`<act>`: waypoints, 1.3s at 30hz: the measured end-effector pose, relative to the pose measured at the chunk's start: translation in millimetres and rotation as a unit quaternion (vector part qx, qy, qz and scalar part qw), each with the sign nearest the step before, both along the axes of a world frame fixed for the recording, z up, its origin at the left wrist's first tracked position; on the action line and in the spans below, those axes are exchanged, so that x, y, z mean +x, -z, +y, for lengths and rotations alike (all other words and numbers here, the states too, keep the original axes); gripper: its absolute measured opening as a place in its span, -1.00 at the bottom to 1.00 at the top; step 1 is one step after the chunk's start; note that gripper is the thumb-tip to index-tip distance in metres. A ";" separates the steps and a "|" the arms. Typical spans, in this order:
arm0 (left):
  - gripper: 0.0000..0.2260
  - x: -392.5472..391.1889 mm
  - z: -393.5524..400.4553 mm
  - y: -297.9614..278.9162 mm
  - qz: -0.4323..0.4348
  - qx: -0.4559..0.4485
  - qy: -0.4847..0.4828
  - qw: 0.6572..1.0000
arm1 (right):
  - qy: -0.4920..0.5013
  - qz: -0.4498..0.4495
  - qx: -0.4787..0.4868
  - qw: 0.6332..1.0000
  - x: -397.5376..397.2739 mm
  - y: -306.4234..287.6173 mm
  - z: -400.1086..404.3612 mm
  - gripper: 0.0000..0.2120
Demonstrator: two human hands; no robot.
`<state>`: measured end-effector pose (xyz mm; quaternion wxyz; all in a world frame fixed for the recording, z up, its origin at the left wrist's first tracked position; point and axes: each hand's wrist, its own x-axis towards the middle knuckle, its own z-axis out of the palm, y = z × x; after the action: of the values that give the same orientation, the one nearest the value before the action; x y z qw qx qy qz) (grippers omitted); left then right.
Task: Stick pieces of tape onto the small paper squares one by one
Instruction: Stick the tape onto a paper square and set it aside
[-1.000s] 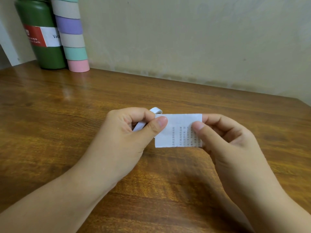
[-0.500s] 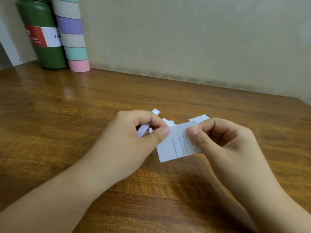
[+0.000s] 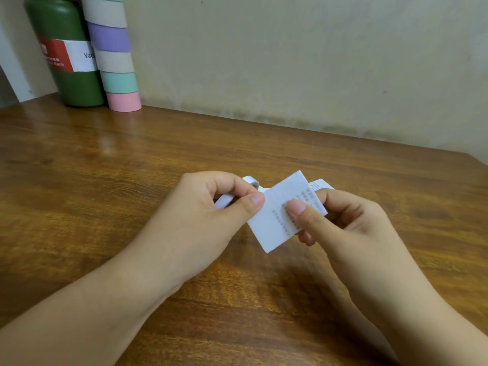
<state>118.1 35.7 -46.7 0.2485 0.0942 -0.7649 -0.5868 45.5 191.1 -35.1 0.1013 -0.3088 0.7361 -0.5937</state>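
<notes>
Both hands pinch one paper square above the counter (left hand also holding tape, right hand thumb on top); taping looks unfinished.

On the green bottle at the far left, a red and white label is carried, on whose white part the letters "Vac" can be read before the rest is hidden behind the stack of tape rolls; on the red part, small white lines are printed, of which only the word "Earth" can perhaps be made out. Columns of small printed characters are seen on the paper square held at the middle of the table, but they are too blurred to be read.
</notes>
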 end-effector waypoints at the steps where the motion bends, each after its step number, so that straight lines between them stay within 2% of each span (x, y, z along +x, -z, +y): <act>1: -0.87 -0.1 -0.1 0.1 -0.003 -0.002 0.000 1.000 | -0.004 -0.003 -0.002 1.000 -0.2 0.4 0.3 -0.70; 13: -0.83 -0.2 0.5 -0.7 -0.031 -0.041 -0.017 0.999 | -0.003 -0.029 -0.027 0.999 -2.8 3.5 0.2 -0.73; 19: -0.85 0.3 0.7 -2.9 -0.011 -0.042 -0.007 0.999 | -0.010 -0.038 -0.016 0.999 -4.3 4.2 2.1 -0.73; 23: -0.90 -0.1 -3.9 -2.6 0.016 -0.052 -0.027 0.998 | -0.001 -0.118 -0.058 0.991 -7.3 2.8 4.8 -0.83; 25: -0.77 1.8 -6.1 -3.5 0.029 -0.088 -0.036 0.995 | -0.001 -0.182 -0.083 0.980 -9.1 -0.2 6.5 -0.84; 27: -0.71 4.7 -3.7 -7.7 0.045 -0.169 -0.033 0.984 | -0.015 -0.227 -0.099 0.969 -10.8 -2.0 6.8 -0.86; 29: -0.70 6.1 -0.3 -9.0 0.054 -0.235 -0.029 0.970 | -0.031 -0.255 -0.104 0.961 -10.6 -3.1 5.6 -0.81; 32: -0.74 5.6 3.2 -6.1 0.063 -0.265 -0.008 0.962 | -0.051 -0.280 -0.081 0.955 -7.7 -2.7 4.1 -0.81; 34: -0.81 4.1 3.0 -4.3 0.083 -0.242 -0.001 0.967 | -0.049 -0.285 -0.064 0.955 -6.5 -1.2 2.6 -0.82; 36: -0.85 2.0 1.4 -3.4 0.092 -0.182 -0.005 0.979 | -0.013 -0.264 -0.066 0.962 -8.1 0.6 0.2 -0.69; 39: -0.89 -0.3 0.9 -5.0 0.085 -0.062 -0.001 0.994 | 0.028 -0.166 -0.090 0.982 -9.4 1.8 -0.2 -0.62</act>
<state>117.8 36.6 -41.7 0.3191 0.0293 -0.7755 -0.5440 36.1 191.0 -37.0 0.1771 -0.1935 0.6612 -0.7029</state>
